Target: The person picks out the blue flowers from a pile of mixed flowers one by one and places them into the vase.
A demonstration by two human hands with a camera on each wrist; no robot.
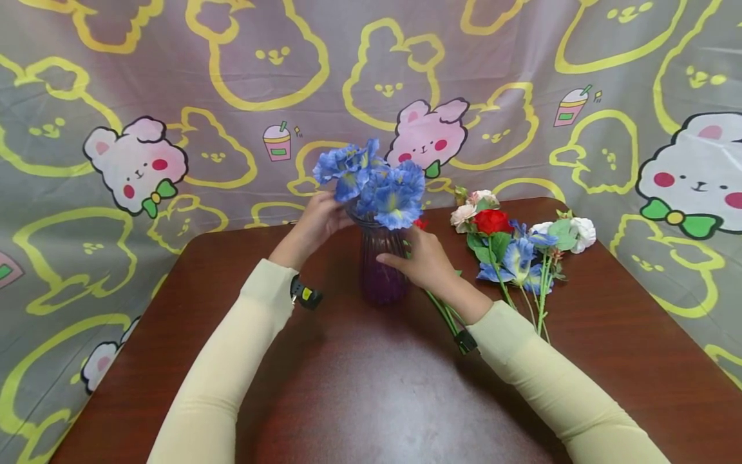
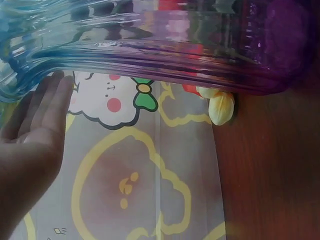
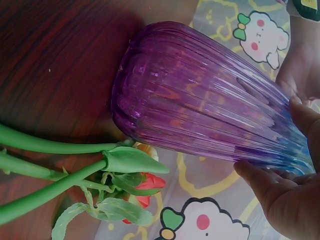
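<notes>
I saw right hand curled round vase, thumb on near side; left hand fingers nearly straight, tips at neck, contact unclear. Vase stood between fingers: I judged it stiff, slippery, perhaps fragile, best held at narrow neck. Below fingers, ribbed translucent purple, bluer upward; blue flowers above.

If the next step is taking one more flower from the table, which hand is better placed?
The right hand, I think: the red rose and other loose flowers lie on its side. The left hand is across the vase from them. The right holds the vase, though.
</notes>
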